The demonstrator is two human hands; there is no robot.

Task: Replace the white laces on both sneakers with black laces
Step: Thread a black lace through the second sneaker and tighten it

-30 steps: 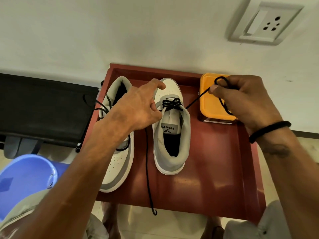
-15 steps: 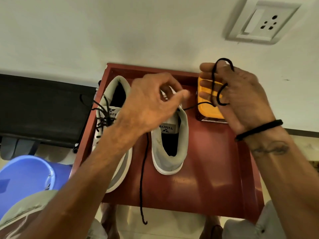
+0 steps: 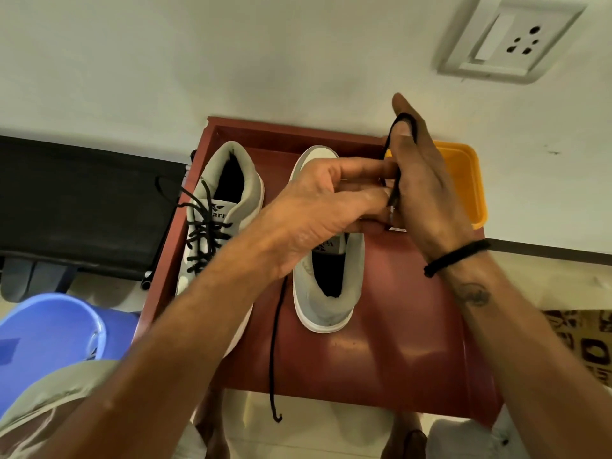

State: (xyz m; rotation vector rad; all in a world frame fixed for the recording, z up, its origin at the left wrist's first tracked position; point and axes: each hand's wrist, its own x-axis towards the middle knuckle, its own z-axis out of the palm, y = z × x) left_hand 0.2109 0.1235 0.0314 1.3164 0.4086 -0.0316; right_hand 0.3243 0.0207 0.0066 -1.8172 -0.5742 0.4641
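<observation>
Two bare hands meet above a white and grey sneaker. The left hand (image 3: 318, 207) has its thumb and fingers curled together, pinching a black lace (image 3: 395, 190) where it crosses the right hand (image 3: 420, 183). The right hand stands edge-on with fingers nearly straight, and the lace runs in a loop over its upper fingers. A black band circles the right wrist.

Directly beneath the grip sits the right-side sneaker (image 3: 326, 293), heel toward the viewer. From under the left hand, the lace's other end (image 3: 276, 352) trails down across the red tray (image 3: 397, 352) and hangs past its near edge. Left of the grip, the other sneaker (image 3: 222, 207) lies heel away, already threaded with black lace. Just behind the right hand is a yellow container (image 3: 463, 180). Further left is a blue bucket (image 3: 49, 332); on the wall beyond the grip, a wall socket (image 3: 510, 38).
</observation>
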